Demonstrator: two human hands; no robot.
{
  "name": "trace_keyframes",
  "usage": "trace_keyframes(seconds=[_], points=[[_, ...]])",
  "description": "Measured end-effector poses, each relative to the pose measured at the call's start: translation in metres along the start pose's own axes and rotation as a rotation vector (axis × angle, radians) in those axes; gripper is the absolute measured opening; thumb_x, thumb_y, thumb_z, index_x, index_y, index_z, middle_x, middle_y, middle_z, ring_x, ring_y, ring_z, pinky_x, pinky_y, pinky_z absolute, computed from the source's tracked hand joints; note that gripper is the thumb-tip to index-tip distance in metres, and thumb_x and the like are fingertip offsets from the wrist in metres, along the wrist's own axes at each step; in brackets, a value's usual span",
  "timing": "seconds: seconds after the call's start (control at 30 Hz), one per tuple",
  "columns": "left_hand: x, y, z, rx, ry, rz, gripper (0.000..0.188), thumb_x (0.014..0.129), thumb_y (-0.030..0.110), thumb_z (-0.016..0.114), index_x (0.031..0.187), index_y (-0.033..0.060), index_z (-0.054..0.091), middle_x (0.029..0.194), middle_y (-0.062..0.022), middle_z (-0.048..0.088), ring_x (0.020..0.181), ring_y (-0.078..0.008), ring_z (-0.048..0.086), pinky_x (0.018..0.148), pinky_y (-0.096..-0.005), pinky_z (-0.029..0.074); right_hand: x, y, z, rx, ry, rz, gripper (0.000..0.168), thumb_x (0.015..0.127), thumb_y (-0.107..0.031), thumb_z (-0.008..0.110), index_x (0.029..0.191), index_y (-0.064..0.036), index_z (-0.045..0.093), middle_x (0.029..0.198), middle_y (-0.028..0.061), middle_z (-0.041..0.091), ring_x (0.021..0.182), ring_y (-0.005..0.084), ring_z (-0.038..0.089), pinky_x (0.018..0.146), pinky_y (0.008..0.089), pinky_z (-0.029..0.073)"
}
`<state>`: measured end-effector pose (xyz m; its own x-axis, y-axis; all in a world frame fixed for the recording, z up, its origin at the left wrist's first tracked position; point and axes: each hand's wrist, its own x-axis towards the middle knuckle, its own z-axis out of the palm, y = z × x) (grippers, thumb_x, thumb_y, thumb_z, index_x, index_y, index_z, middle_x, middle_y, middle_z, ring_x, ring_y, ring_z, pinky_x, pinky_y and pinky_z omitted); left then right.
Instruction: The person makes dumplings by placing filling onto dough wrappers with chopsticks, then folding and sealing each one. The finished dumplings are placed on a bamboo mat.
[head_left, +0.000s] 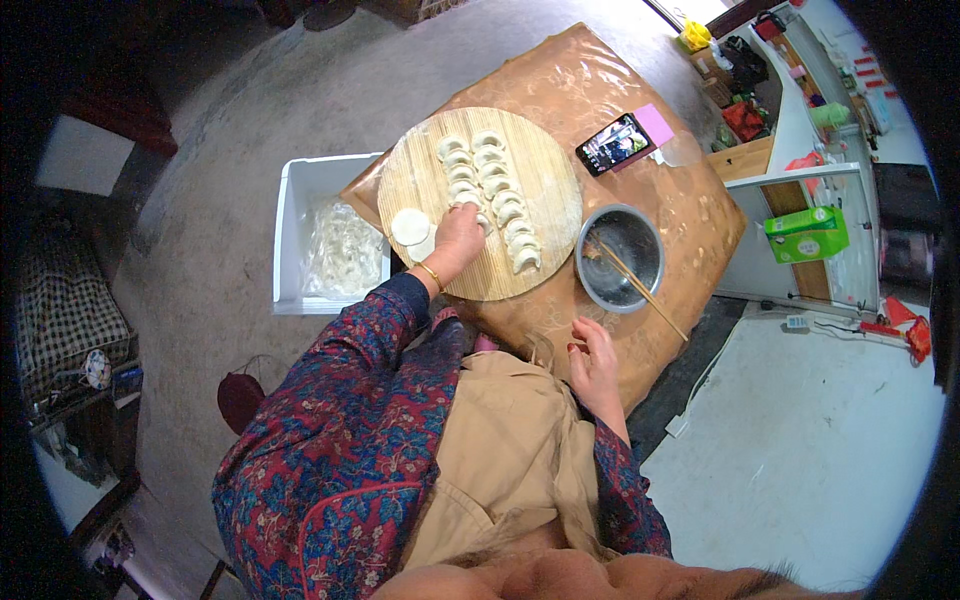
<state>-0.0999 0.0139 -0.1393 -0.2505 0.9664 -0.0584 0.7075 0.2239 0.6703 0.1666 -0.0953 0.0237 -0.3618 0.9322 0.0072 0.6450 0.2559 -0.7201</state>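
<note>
Two rows of folded dumplings (491, 171) lie on a round slatted board (551, 187) dusted with flour. My left hand (460, 234) is over the near end of the left row, its fingertips at a dumpling; whether they grip it is hidden. Flat round dough wrappers (410, 226) lie at the board's left side, left of that hand. A metal bowl (621, 257) stands right of the board, with a little filling inside and a pair of chopsticks (641, 287) resting across its rim. My right hand (594, 360) is near the table's front edge below the bowl, fingers loosely bent and apart, holding nothing.
The table (600, 67) has a shiny brown cover. A phone (615, 144) with a lit screen leans on a pink object at the back right. A white bin (282, 240) with whitish contents stands left of the table. A cabinet with a green package (806, 234) is at right.
</note>
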Motion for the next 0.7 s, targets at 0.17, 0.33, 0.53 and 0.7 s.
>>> trace_keyframes(seconds=[0.17,0.33,0.53,0.7], points=[[-0.002,-0.004,0.007,-0.018,0.105,0.022,0.021,0.075,0.006,0.053,0.095,0.0012,0.054,0.099,-0.0227,0.055,0.092,-0.0397,0.057,0.082,-0.0458,0.047,0.002,-0.001,0.005,0.019,-0.029,0.006,0.037,0.082,0.007,0.052,0.117,0.0,0.052,0.12,0.0162,0.051,0.097,0.0226,0.058,0.08,0.0307,0.052],[-0.001,-0.016,-0.029,-0.016,0.17,0.046,0.027,0.073,0.006,0.054,0.099,-0.001,0.055,0.1,-0.023,0.055,0.094,-0.0392,0.056,0.084,-0.0446,0.047,-0.005,0.007,0.001,0.109,-0.015,0.095,0.037,0.082,0.006,0.052,0.119,-0.001,0.052,0.119,0.0133,0.052,0.098,0.0197,0.058,0.081,0.0294,0.05],[0.001,-0.06,-0.081,0.214,0.1,-0.119,0.03,0.073,0.007,0.057,0.102,-0.0027,0.055,0.104,-0.0231,0.056,0.099,-0.0395,0.054,0.088,-0.0444,0.044,-0.04,0.07,-0.004,0.462,0.093,0.405,0.033,0.087,-0.001,0.051,0.121,-0.001,0.052,0.117,0.0091,0.053,0.096,0.0169,0.058,0.078,0.0296,0.051],[0.0,-0.074,-0.079,0.268,-0.046,-0.176,0.029,0.074,0.01,0.059,0.099,-0.0037,0.055,0.106,-0.0259,0.056,0.102,-0.0425,0.054,0.088,-0.045,0.045,-0.044,0.098,-0.025,0.846,0.338,0.721,0.036,0.088,-0.005,0.052,0.124,-0.002,0.046,0.111,0.0106,0.054,0.092,0.0189,0.059,0.076,0.03,0.051]])
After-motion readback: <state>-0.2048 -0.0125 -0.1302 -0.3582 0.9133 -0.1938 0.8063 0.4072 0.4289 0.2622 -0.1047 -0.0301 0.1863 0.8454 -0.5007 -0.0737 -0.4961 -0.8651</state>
